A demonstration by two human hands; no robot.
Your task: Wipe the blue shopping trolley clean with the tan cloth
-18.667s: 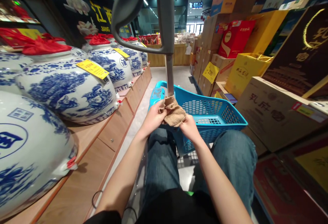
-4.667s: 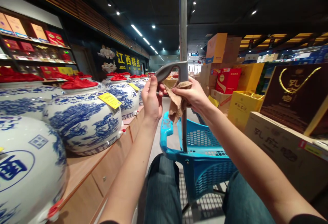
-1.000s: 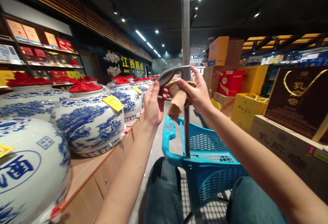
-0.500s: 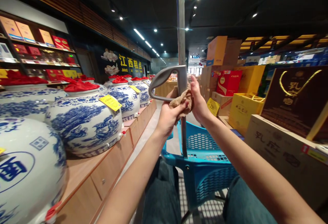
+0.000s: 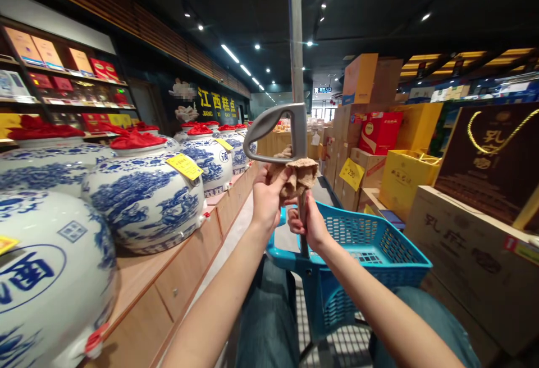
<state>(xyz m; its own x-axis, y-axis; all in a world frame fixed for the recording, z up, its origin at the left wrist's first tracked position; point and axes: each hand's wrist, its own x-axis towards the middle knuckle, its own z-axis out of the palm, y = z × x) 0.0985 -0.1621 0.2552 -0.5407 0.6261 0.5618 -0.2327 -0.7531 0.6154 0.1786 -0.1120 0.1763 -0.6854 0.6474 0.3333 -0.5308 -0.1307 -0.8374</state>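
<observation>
A brown cloth (image 5: 304, 176) is bunched around the metal pole just under a grey looped handle (image 5: 300, 132). My left hand (image 5: 269, 191) is closed on this cloth, pressing it to the pole from the left. Below it, my right hand (image 5: 310, 223) grips the bare metal pole (image 5: 302, 208), fingers curled round from the right. The pole runs down to a blue plastic shopping basket (image 5: 362, 244) with perforated sides, which stands between my knees. Nothing shows inside the visible part of the basket.
On the left, large blue-and-white jars (image 5: 147, 199) with red cloth tops line a wooden counter (image 5: 185, 269). Stacked cartons (image 5: 467, 255), a yellow gift bag (image 5: 408, 182) and a dark gift bag (image 5: 497, 166) crowd the right side. An aisle runs ahead.
My right hand has left the cloth and moved down onto the bare pole. My left hand stays on the cloth, slightly lower. More of the basket now shows.
</observation>
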